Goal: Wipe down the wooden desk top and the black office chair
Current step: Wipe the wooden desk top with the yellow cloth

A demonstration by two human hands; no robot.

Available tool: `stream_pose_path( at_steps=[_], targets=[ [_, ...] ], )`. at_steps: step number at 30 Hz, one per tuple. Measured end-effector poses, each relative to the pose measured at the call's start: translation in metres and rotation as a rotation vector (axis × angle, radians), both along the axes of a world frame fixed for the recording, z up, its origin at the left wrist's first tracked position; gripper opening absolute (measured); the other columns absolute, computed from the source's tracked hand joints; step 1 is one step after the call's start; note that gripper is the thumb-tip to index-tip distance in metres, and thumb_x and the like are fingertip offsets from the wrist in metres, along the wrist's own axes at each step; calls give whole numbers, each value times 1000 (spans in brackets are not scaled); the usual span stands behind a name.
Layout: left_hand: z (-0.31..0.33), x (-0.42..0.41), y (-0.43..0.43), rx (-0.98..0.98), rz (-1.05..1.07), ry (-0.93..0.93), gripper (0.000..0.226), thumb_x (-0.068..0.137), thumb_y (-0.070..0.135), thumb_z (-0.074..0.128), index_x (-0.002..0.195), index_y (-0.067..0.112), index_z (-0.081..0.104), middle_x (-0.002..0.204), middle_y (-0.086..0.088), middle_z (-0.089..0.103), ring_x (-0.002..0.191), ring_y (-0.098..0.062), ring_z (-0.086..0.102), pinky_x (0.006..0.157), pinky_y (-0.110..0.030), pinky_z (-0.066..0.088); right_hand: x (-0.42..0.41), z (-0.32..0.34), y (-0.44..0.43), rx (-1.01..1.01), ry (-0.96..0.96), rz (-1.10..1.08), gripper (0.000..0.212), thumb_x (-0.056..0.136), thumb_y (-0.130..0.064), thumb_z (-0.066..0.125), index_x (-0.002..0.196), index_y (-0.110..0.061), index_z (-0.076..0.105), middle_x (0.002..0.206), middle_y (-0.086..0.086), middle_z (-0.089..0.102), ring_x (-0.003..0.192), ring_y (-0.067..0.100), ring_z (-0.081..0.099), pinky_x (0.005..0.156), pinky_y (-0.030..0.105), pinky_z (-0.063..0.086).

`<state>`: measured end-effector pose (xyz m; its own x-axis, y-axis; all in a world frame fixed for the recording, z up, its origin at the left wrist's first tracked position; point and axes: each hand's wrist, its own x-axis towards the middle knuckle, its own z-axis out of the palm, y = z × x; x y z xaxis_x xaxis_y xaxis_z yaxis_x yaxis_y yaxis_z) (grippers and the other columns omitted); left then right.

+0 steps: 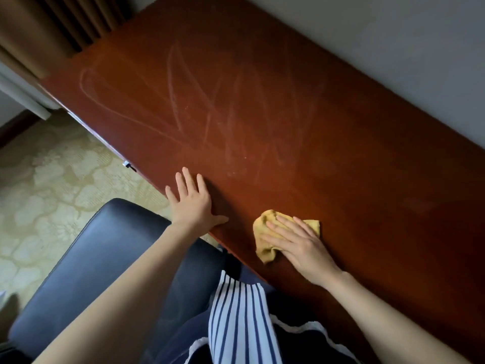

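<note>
Black office chair [86,258] sits lower left, its back just beside the near edge of the wooden desk top [341,158]. Our left hand [193,203] lies flat on that edge, fingers straight and spread, gripping nothing, the forearm reaching across the chair. Pale wipe streaks [210,114] cross the wood further in. To the right, our right hand [299,248] presses a yellow cloth [263,254] onto the desk, fingers extended flat over it.

Single head-worn view, wide-angle; faces forward and steeply down onto the wooden desk top [301,158] at close range; frame rolled, so the desk runs diagonally; black office chair [86,261] near left; wall [393,48] far right.
</note>
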<state>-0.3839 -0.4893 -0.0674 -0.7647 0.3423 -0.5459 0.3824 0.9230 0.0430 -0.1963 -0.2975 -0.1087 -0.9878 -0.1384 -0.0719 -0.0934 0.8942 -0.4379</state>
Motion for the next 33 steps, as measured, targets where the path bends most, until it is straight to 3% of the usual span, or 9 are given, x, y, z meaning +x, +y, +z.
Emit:
stream_pose_path(
  at_steps=[7, 15, 26, 30, 33],
  targets=[
    [-7, 0, 24, -131, -47, -13, 136, 61, 81, 58, 147, 1, -10, 153, -29, -8, 143, -43, -3, 111, -59, 5, 3, -3, 74, 11, 60, -506, 45, 90, -4, 60, 132, -21, 55, 142, 1, 47, 138, 23, 34, 112, 46, 27],
    [-11, -2, 23, -174, -111, -5, 136, 63, 80, 57, 145, -3, -12, 152, -32, -8, 142, -46, -1, 113, -55, 6, -95, 0, 123, 129, -25, -897, 41, 100, -17, 42, 140, -26, 45, 152, 0, 34, 144, 25, 18, 116, 40, 16],
    [-13, -1, 17, -149, -122, 31, 136, 61, 82, 55, 146, -1, -12, 153, -29, -8, 142, -45, -1, 112, -56, 8, -166, -9, 10, 194, -75, -526, 45, 103, -22, 37, 144, -41, 33, 156, -9, 24, 146, 18, 12, 117, 38, 8],
    [-10, -1, 18, -164, -99, 6, 135, 63, 79, 58, 146, 1, -14, 154, -27, -11, 143, -42, -4, 110, -60, 8, -139, -7, -34, 158, -38, -333, 43, 101, -26, 37, 142, -40, 38, 153, -9, 30, 144, 18, 18, 116, 37, 8],
    [-7, -2, 17, -204, -130, 15, 130, 68, 77, 56, 146, 1, -14, 154, -27, -11, 144, -41, -3, 110, -62, 8, -105, -3, -49, 81, 32, -162, 42, 95, -17, 49, 134, -32, 52, 146, -5, 43, 139, 21, 32, 115, 41, 21]
  ],
)
